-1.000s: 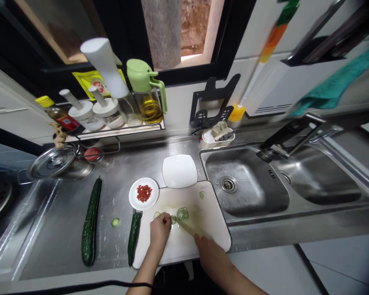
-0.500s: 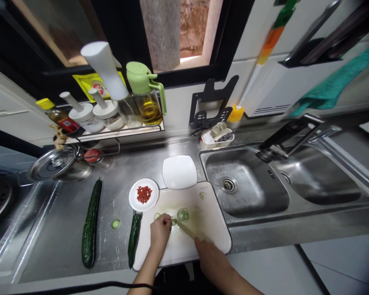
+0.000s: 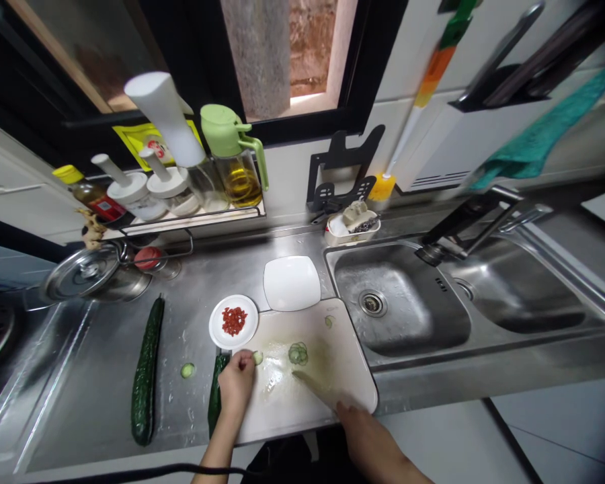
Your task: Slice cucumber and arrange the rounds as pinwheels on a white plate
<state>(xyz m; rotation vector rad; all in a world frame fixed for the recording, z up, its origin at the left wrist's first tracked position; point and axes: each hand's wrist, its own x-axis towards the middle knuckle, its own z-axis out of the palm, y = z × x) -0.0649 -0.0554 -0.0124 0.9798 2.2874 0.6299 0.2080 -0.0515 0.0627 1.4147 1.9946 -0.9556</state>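
Note:
My left hand (image 3: 236, 382) is over the left part of the white cutting board (image 3: 282, 410), fingers pinched, with a pale green cucumber slice (image 3: 258, 357) at the fingertips. My right hand (image 3: 368, 430), at the board's front right, is closed around a knife (image 3: 315, 388). Its blade points up and left across the board, the tip just below a cluster of thin cucumber slices (image 3: 298, 353). A cucumber piece (image 3: 216, 396) lies along the board's left edge, partly behind my left hand. One curved sliver (image 3: 329, 322) lies near the board's upper right corner.
A white plate of chopped red pieces (image 3: 234, 323) and a white square dish (image 3: 292, 282) stand behind the board. Left on the counter are a whole cucumber (image 3: 147, 373) and a cucumber end (image 3: 187, 370). The sink (image 3: 403, 302) is at right; bottles stand on a rack (image 3: 196, 218).
My left hand has moved left, away from the knife tip, to the board's left side. The slice beside the blade no longer shows there. The knife and my right hand have shifted slightly right and down.

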